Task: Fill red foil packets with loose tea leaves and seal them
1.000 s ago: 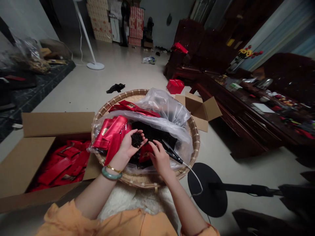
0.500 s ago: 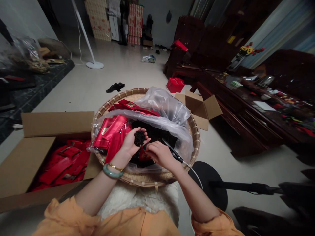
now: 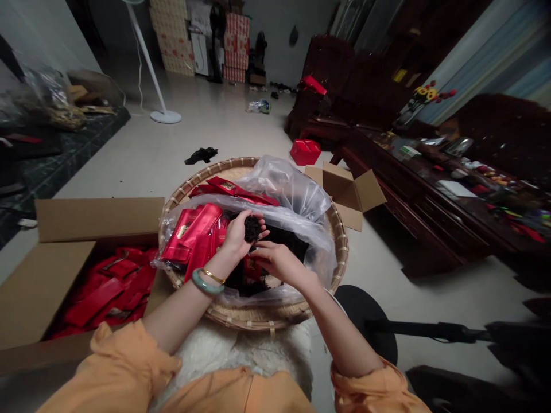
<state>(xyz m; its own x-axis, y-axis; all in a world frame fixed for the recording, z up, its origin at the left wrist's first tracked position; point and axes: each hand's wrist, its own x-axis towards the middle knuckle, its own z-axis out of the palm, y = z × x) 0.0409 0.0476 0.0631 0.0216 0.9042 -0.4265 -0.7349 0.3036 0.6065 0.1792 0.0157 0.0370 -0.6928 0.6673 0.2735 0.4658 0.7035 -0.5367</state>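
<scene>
Dark leaf-like pieces (image 3: 252, 228) sit heaped in your left hand (image 3: 236, 236) in the head view, near the middle of the round woven tray (image 3: 241, 322). Your left palm is cupped upward, fingers curled round the heap, probably so that loose bits don't spill; over the open plastic bag (image 3: 295, 186), strays would likely drop onto the dark mass (image 3: 290, 238) inside. Your right hand (image 3: 280, 261) is just beside it, back upward, fingers bent; I cannot tell whether they pinch anything. Toward the tray's left edge, glossy red packets (image 3: 193, 229) overlap, long and smooth, seemingly kept within your left hand's reach. Thin, cloudy film makes up the bag, crumpled toward the tray's far edge. Your tray's rim looks like bound bamboo, raised as if to stop things sliding off. Beyond its left edge, a stiff cardboard box (image 3: 58, 272) stands flaps-open, holding shiny red pouches (image 3: 101, 292).
</scene>
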